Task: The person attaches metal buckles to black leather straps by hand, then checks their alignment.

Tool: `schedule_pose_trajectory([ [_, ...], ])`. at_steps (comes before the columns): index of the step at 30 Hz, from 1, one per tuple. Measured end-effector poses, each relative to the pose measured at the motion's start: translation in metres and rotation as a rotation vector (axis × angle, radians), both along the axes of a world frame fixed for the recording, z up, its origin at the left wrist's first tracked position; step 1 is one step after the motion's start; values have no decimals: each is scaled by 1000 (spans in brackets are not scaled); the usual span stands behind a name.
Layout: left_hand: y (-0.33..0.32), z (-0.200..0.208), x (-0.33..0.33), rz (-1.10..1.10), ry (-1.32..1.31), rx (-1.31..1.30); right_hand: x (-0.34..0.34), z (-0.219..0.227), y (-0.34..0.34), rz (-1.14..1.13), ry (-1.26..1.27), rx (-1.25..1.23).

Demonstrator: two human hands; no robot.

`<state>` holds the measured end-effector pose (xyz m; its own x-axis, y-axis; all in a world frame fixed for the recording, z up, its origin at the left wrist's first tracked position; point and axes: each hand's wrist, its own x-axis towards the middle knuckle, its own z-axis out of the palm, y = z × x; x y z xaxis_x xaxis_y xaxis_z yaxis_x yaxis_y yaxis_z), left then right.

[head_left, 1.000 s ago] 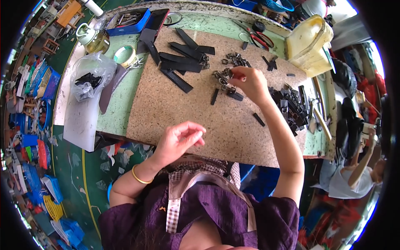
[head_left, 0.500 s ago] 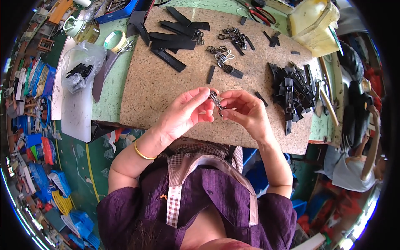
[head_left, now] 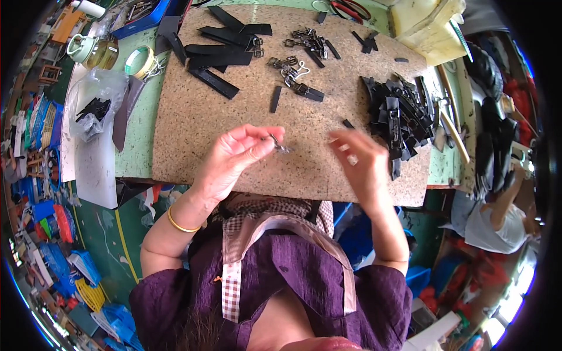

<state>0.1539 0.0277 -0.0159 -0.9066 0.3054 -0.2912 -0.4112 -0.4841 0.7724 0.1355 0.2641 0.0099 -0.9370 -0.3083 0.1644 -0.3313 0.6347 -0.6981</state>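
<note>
Thumb and fingers of my left hand (head_left: 234,158) pinch a small metal buckle (head_left: 281,147), blurred, above the cork-like board (head_left: 234,120). Apart from it, on the right, my right hand (head_left: 364,161) is smeared by motion; I cannot make out anything in its fingers. Just beyond that hand lies a short black strip (head_left: 348,124). Farther back are a cluster of metal buckles (head_left: 287,69) and a second one (head_left: 310,41), some with black strips. A heap of black straps with buckles (head_left: 401,114) lies to the right of my right hand.
Long black straps (head_left: 219,55) lie at the board's far left. Beyond its left edge are a plastic bag (head_left: 96,105), a tape roll (head_left: 139,61) and a jar (head_left: 93,51). A yellowish container (head_left: 424,26) and a hammer (head_left: 453,131) stand and lie at right. Red-handled pliers (head_left: 351,10) lie behind.
My right hand has let go of the buckle and moved away to the right. My left hand keeps the buckle. The whole view has shifted slightly.
</note>
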Motion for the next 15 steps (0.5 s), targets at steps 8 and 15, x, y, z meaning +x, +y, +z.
schedule_pose_trajectory([
  [8, 4, -4, -6, 27, 73, -84, -28, -15, 16, 33, 249, 823],
  [15, 4, -8, -1, -21, 42, -14, -17, -23, 13, 52, 469, 585],
])
